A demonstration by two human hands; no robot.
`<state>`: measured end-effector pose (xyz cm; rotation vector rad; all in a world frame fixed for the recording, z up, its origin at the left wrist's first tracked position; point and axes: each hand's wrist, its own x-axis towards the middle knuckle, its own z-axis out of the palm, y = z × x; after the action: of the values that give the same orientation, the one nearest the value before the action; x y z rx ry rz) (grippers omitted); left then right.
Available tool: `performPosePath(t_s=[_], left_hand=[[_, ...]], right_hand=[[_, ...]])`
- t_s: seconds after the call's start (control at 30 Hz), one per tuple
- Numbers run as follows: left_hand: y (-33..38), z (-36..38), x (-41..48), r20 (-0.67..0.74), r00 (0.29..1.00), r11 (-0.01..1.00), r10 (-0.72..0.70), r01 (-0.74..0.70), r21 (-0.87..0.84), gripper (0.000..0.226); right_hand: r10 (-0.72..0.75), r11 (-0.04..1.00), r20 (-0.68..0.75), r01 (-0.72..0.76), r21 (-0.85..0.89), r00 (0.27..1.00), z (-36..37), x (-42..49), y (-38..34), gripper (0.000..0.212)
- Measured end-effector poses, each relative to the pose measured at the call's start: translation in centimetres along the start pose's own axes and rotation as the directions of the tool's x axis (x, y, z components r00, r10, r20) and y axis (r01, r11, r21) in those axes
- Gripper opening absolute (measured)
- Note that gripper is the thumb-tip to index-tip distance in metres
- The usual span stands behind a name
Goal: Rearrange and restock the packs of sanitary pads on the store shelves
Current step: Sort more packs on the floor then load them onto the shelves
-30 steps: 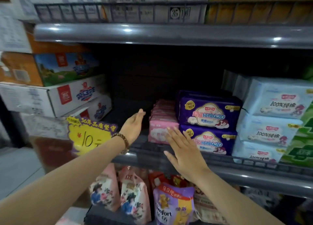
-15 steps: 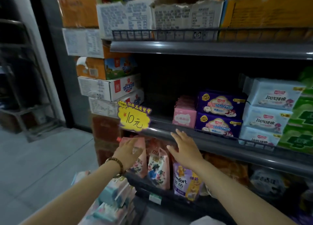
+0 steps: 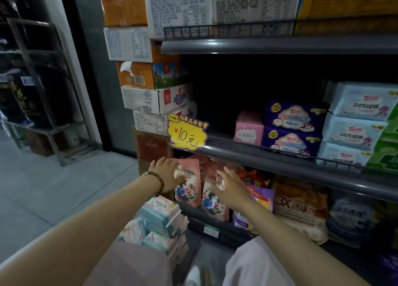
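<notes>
Between steps: both hands are low in front of the pouches [image 3: 189,186] on the lower shelf [image 3: 206,220], holding nothing. Left hand [image 3: 167,173] grip spread, on or just over the leftmost pouch, cannot tell which. Right hand [image 3: 232,187] grip spread, just beside it. Pile [image 3: 161,219] of pad packs sits below the left hand, off the shelves, by the leg [image 3: 133,264].

Middle shelf [image 3: 280,164]: 1 pink pack [image 3: 248,133], 2 purple packs [image 3: 295,118] and 3 pale blue packs [image 3: 355,133] fill the right half; the left end looks bare.

Next, likely: reach down to the pile, take 1 pack, lift it over the rail [image 3: 323,156].

In the way: price tag [image 3: 187,135] on the left rim, cartons [image 3: 155,96] beside the left end.
</notes>
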<state>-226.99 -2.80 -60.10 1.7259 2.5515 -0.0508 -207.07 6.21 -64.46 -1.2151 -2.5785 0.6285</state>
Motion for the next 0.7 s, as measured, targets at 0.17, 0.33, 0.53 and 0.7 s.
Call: performPosePath(t_s=[0.17, 0.33, 0.53, 0.7], left_hand=[[-1.6, 0.3, -1.2, -0.012, 1.0, 1.0, -0.025, 0.026, 0.004, 0.066], [-4.1, 2.3, -1.6, -0.017, 0.998, 0.997, -0.067, 0.066, -0.035, 0.067], [-6.0, 4.5, -3.7, 0.012, 0.994, 0.991, -0.111, 0.112, -0.072, 0.068], [-7.9, 5.5, -5.3, 0.055, 0.979, 0.974, -0.195, 0.2, -0.105, 0.065]], right_hand=[[0.023, 0.998, 0.051, -0.026, 0.05, 0.998, 2.8, 1.3, -1.7, 0.068], [0.06, 0.991, 0.109, -0.072, 0.113, 0.992, 5.7, 2.3, -3.2, 0.069], [0.08, 0.967, 0.193, -0.124, 0.225, 0.978, 9.1, 2.4, -4.2, 0.074], [0.067, 0.952, 0.258, -0.139, 0.274, 0.964, 11.4, 2.2, -4.2, 0.064]])
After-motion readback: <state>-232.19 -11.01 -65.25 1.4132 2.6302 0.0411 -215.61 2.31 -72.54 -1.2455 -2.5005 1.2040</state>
